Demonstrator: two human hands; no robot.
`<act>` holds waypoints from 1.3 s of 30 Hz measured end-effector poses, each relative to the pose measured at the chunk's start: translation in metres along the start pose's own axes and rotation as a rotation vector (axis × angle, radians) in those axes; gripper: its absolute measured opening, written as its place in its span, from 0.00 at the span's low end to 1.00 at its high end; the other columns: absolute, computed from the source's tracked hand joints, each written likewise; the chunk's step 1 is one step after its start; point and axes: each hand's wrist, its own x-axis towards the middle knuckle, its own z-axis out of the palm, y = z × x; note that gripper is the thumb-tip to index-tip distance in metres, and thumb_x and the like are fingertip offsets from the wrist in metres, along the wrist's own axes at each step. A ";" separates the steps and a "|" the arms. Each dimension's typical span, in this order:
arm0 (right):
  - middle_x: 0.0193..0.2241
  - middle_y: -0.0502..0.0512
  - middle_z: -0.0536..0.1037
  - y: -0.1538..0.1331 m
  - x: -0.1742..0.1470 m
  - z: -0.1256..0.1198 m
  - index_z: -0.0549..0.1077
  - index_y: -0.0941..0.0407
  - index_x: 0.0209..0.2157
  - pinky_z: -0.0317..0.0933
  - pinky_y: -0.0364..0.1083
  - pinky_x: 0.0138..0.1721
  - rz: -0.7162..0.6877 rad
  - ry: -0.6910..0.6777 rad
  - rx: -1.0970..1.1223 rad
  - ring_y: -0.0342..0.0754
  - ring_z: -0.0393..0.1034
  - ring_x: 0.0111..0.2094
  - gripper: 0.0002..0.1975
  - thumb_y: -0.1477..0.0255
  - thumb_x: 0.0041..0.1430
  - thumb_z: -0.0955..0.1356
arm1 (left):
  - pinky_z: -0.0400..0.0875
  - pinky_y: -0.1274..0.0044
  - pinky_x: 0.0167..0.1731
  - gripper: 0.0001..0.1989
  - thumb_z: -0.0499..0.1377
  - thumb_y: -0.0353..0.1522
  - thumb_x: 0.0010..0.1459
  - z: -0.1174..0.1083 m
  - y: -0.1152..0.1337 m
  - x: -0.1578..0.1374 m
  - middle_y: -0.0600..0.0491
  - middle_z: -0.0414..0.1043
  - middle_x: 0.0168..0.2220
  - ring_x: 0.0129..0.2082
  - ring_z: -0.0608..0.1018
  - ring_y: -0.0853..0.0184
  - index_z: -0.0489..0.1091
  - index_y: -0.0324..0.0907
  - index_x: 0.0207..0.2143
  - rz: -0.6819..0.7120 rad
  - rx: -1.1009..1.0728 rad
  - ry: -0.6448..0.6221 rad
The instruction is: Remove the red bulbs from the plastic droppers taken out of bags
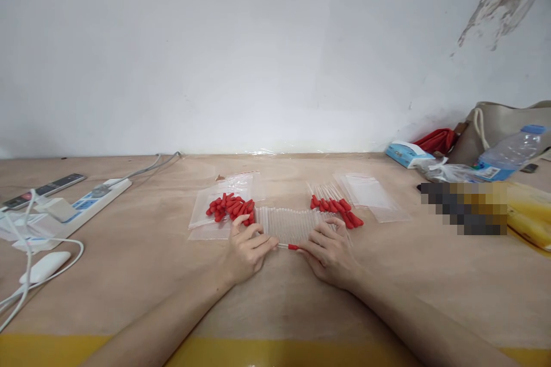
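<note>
Low over the table, my left hand (246, 249) pinches a thin clear tube (282, 246). My right hand (330, 249) has its fingertips closed on the red rubber bulb (293, 246) at the tube's right end. Just beyond both hands lies a row of clear tubes (297, 223) set side by side. Several loose red bulbs (224, 206) are heaped past my left hand, on clear plastic bags (200, 212). Beyond my right hand rests a group of droppers (333, 205), clear tubes with red bulbs on their near ends.
More clear bags (371, 195) lie at the right. A power strip (92, 206) with cables and a phone (47, 189) occupy the left. Along the right side are a tissue pack (408, 154), a plastic bottle (512, 152), a bag (503, 117) and a yellow package (531, 212). A wall (258, 69) rises behind.
</note>
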 end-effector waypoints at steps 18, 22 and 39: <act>0.26 0.51 0.71 0.026 -0.006 -0.003 0.72 0.54 0.33 0.55 0.46 0.36 0.233 0.134 0.224 0.44 0.64 0.29 0.06 0.72 0.54 0.64 | 0.63 0.74 0.32 0.15 0.51 0.23 0.55 -0.006 -0.022 -0.014 0.51 0.71 0.31 0.30 0.68 0.69 0.65 0.41 0.45 -0.066 -0.076 -0.005; 0.31 0.54 0.70 0.043 -0.002 -0.005 0.72 0.53 0.38 0.61 0.44 0.33 0.408 0.186 0.339 0.45 0.66 0.33 0.10 0.71 0.55 0.62 | 0.67 0.75 0.34 0.21 0.46 0.20 0.56 0.006 -0.022 -0.010 0.46 0.63 0.36 0.37 0.67 0.67 0.58 0.38 0.53 -0.150 -0.138 -0.007; 0.14 0.52 0.71 0.144 -0.047 -0.030 0.70 0.57 0.21 0.52 0.42 0.17 1.174 -0.064 0.351 0.43 0.62 0.16 0.13 0.61 0.38 0.70 | 0.69 0.73 0.39 0.10 0.52 0.26 0.56 0.020 -0.021 -0.003 0.49 0.70 0.37 0.37 0.71 0.68 0.66 0.39 0.41 -0.081 -0.299 -0.032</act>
